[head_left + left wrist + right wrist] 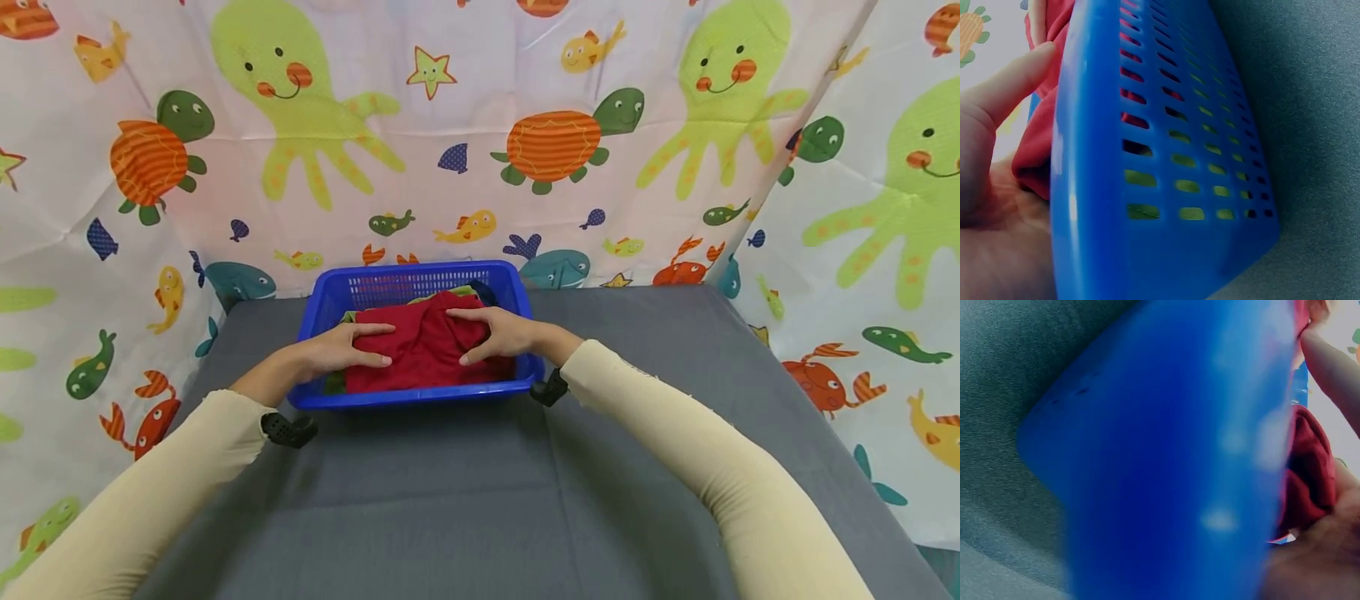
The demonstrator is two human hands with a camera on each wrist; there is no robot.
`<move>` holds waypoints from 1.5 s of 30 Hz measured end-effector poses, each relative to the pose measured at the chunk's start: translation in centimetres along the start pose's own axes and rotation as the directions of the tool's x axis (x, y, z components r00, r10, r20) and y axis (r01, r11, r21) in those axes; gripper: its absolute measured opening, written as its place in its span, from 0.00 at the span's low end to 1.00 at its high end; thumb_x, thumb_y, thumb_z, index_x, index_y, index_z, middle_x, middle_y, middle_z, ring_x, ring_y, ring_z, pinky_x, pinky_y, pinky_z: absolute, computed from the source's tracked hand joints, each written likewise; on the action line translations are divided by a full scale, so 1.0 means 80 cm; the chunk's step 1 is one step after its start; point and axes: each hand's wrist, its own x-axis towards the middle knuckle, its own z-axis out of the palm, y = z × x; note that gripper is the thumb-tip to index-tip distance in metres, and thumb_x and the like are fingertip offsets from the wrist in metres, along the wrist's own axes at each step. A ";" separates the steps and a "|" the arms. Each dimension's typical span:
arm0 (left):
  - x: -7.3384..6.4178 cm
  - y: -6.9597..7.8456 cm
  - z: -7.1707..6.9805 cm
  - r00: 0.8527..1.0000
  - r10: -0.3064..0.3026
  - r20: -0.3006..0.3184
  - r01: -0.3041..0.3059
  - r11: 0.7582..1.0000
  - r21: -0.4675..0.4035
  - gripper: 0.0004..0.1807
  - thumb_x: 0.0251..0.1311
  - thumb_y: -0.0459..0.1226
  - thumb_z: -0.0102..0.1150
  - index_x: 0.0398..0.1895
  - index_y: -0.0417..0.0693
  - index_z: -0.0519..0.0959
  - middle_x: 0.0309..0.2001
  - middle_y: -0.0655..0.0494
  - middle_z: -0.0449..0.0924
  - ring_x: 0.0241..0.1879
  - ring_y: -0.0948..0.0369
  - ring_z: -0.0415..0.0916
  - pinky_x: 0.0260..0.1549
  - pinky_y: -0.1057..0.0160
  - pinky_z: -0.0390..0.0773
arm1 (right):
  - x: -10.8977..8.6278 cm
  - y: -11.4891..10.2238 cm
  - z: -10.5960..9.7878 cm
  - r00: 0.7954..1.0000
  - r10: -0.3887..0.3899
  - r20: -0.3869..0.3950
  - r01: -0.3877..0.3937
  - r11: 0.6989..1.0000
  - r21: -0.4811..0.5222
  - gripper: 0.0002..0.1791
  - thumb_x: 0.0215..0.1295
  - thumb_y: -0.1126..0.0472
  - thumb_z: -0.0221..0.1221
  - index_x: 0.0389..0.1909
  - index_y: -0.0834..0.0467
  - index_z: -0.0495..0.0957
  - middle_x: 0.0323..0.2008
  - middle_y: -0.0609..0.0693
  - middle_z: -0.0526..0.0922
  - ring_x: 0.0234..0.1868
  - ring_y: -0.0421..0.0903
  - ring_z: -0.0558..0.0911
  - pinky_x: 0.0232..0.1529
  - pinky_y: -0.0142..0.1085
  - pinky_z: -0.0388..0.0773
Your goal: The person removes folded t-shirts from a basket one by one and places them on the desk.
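the cloth lies widthwise in the basket, between left hand and right hand, both spread wide, no grip visible.

The blue basket walls in the red cloth, open above.

Just left of the frame's centre, a red cloth is held in a blue basket, its left and right parts overlapped by the left hand and right hand, thumbs spread from fingers. The basket is carried by a grey counter, and the upper frame is filled by a sea-animal-printed curtain.
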 end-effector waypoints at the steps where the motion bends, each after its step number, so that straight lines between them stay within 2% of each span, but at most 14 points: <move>1: 0.000 -0.001 0.001 1.000 0.008 -0.009 -0.008 1.000 0.018 0.45 0.63 0.48 0.66 0.81 0.56 0.56 0.76 0.37 0.52 0.75 0.40 0.48 0.65 0.43 0.73 | 0.000 0.000 0.001 1.000 -0.009 -0.013 0.009 1.000 0.000 0.49 0.62 0.55 0.70 0.80 0.45 0.54 0.77 0.57 0.57 0.75 0.56 0.58 0.72 0.53 0.68; 4: -0.002 -0.004 0.003 0.999 0.034 -0.038 -0.032 0.999 0.038 0.46 0.62 0.47 0.67 0.81 0.55 0.56 0.75 0.37 0.54 0.74 0.41 0.50 0.64 0.43 0.74 | 0.000 0.002 0.005 0.998 -0.038 -0.056 0.039 0.999 0.006 0.49 0.61 0.56 0.70 0.80 0.47 0.55 0.77 0.57 0.58 0.75 0.56 0.59 0.72 0.53 0.68; 10: -0.009 -0.001 0.003 0.994 0.059 -0.095 -0.060 0.998 -0.009 0.48 0.62 0.44 0.68 0.82 0.57 0.52 0.71 0.38 0.60 0.70 0.42 0.60 0.58 0.50 0.80 | -0.001 0.001 0.006 0.984 -0.082 -0.160 0.089 0.995 0.034 0.51 0.61 0.57 0.70 0.81 0.49 0.52 0.70 0.59 0.68 0.69 0.55 0.69 0.66 0.50 0.76; 13: -0.012 0.004 0.001 0.986 0.088 -0.139 -0.089 0.996 -0.002 0.48 0.62 0.43 0.68 0.82 0.57 0.52 0.67 0.38 0.66 0.65 0.44 0.68 0.53 0.55 0.84 | 0.000 -0.002 0.003 0.973 -0.098 -0.207 0.110 0.993 0.047 0.53 0.61 0.57 0.70 0.82 0.49 0.50 0.66 0.58 0.71 0.65 0.54 0.73 0.64 0.48 0.77; 17: -0.013 0.007 -0.001 0.975 0.140 -0.174 -0.135 0.990 0.037 0.48 0.62 0.41 0.69 0.82 0.56 0.53 0.61 0.38 0.73 0.56 0.48 0.76 0.47 0.60 0.85 | -0.001 -0.005 0.000 0.963 -0.109 -0.246 0.120 0.992 0.032 0.54 0.60 0.59 0.71 0.82 0.50 0.50 0.67 0.58 0.70 0.65 0.54 0.73 0.65 0.49 0.76; 24: -0.013 0.008 0.000 0.958 0.198 -0.209 -0.181 0.979 0.099 0.47 0.61 0.38 0.69 0.81 0.54 0.55 0.60 0.38 0.73 0.56 0.47 0.74 0.44 0.62 0.84 | -0.002 -0.001 -0.003 0.950 -0.121 -0.287 0.122 0.992 -0.013 0.53 0.59 0.64 0.71 0.81 0.52 0.52 0.70 0.61 0.68 0.66 0.56 0.71 0.66 0.50 0.75; 27: -0.013 0.008 -0.001 0.955 0.204 -0.214 -0.184 0.977 0.112 0.47 0.61 0.38 0.69 0.81 0.54 0.56 0.60 0.38 0.73 0.56 0.47 0.74 0.43 0.62 0.84 | -0.003 0.000 0.000 0.949 -0.103 -0.300 0.097 0.995 -0.032 0.52 0.60 0.61 0.71 0.81 0.51 0.52 0.69 0.61 0.68 0.67 0.56 0.70 0.65 0.51 0.75; 31: -0.013 0.008 0.000 0.954 0.207 -0.216 -0.185 0.976 0.118 0.47 0.61 0.39 0.69 0.81 0.55 0.56 0.61 0.39 0.72 0.57 0.47 0.74 0.44 0.63 0.83 | -0.005 -0.004 0.006 0.934 -0.068 -0.351 0.041 0.996 -0.084 0.51 0.59 0.53 0.70 0.81 0.47 0.53 0.72 0.60 0.66 0.75 0.61 0.58 0.70 0.59 0.68; 34: -0.013 0.007 0.000 0.952 0.211 -0.220 -0.188 0.975 0.121 0.47 0.61 0.39 0.69 0.81 0.56 0.56 0.60 0.40 0.73 0.55 0.48 0.75 0.43 0.64 0.82 | -0.002 -0.005 0.011 0.912 -0.046 -0.408 -0.013 0.990 -0.141 0.51 0.59 0.47 0.69 0.80 0.43 0.54 0.77 0.61 0.59 0.80 0.66 0.43 0.75 0.66 0.53; 36: -0.014 0.007 0.001 0.952 0.212 -0.222 -0.190 0.975 0.119 0.47 0.61 0.39 0.69 0.81 0.56 0.55 0.58 0.40 0.75 0.54 0.49 0.75 0.43 0.65 0.81 | 0.000 -0.005 0.012 0.899 -0.038 -0.437 -0.036 0.987 -0.160 0.50 0.59 0.46 0.69 0.80 0.41 0.55 0.78 0.61 0.57 0.81 0.67 0.40 0.76 0.68 0.47; 38: -0.015 0.007 0.001 0.952 0.210 -0.224 -0.188 0.975 0.115 0.47 0.61 0.39 0.69 0.81 0.55 0.55 0.57 0.40 0.76 0.52 0.50 0.76 0.43 0.65 0.81 | 0.002 -0.004 0.013 0.890 -0.035 -0.454 -0.043 0.986 -0.160 0.48 0.59 0.45 0.68 0.79 0.40 0.57 0.78 0.61 0.57 0.81 0.66 0.44 0.76 0.66 0.50; 40: -0.017 0.007 0.002 0.954 0.203 -0.220 -0.184 0.977 0.107 0.47 0.61 0.39 0.69 0.81 0.55 0.55 0.56 0.40 0.76 0.52 0.51 0.76 0.43 0.65 0.81 | 0.003 -0.004 0.012 0.892 -0.049 -0.450 -0.012 0.991 -0.133 0.47 0.60 0.48 0.69 0.79 0.42 0.58 0.76 0.59 0.61 0.78 0.63 0.55 0.74 0.61 0.60; 43: -0.018 0.008 0.002 0.959 0.192 -0.209 -0.175 0.980 0.099 0.47 0.62 0.40 0.69 0.81 0.55 0.55 0.54 0.40 0.78 0.50 0.52 0.77 0.43 0.64 0.82 | 0.004 -0.004 0.011 0.905 -0.077 -0.418 0.044 0.995 -0.087 0.45 0.61 0.53 0.69 0.78 0.45 0.60 0.71 0.58 0.68 0.69 0.58 0.70 0.65 0.53 0.76; 45: -0.018 0.008 0.003 0.961 0.190 -0.201 -0.173 0.980 0.098 0.46 0.62 0.40 0.68 0.81 0.56 0.55 0.54 0.41 0.78 0.49 0.53 0.78 0.43 0.64 0.82 | 0.005 -0.005 0.011 0.916 -0.094 -0.391 0.067 0.994 -0.082 0.44 0.61 0.55 0.70 0.77 0.48 0.62 0.69 0.58 0.70 0.65 0.56 0.73 0.61 0.51 0.79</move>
